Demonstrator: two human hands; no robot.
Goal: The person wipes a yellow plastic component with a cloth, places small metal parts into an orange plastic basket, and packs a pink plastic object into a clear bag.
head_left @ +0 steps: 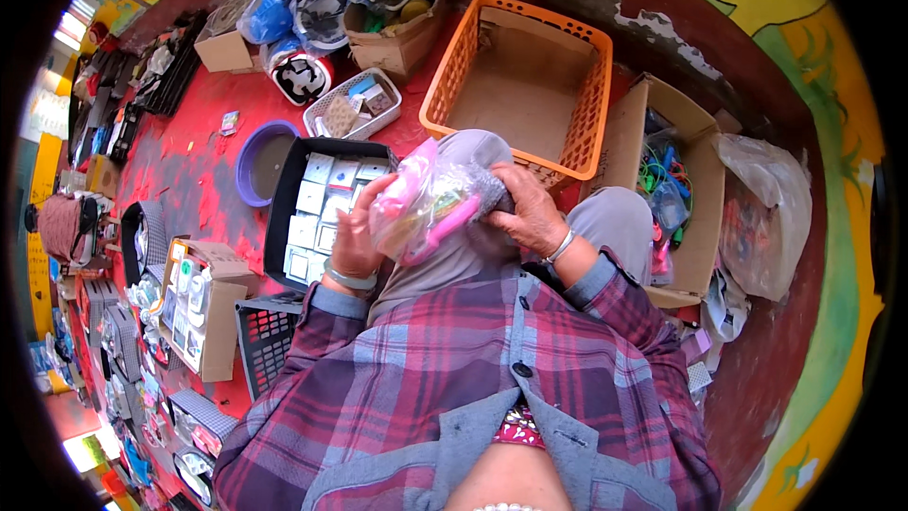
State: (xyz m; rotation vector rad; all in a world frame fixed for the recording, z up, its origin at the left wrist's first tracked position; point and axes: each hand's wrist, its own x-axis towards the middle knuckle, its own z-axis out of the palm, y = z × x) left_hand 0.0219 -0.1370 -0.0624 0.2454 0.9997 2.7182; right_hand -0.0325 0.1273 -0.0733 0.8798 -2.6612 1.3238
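Over my lap is a clear plastic bag (421, 213) with pink and yellow-green things inside; their kind I cannot make out. At its right end my right hand (532, 212) grips a dark, crinkled, see-through wrapped part. My left hand (353, 244) is at the bag's left edge with its fingers apart, the fingertips close to or touching the plastic. Just beyond that hand stands a black box (282, 212) with rows of small white boxes (308, 197).
Ahead stands an orange plastic basket (605, 99) with cardboard inside. To my right is a cardboard box (700, 199) of colourful cords. A purple basin (248, 166), a white basket (386, 121) and a dark crate (270, 345) are on the left, with several goods boxes beyond.
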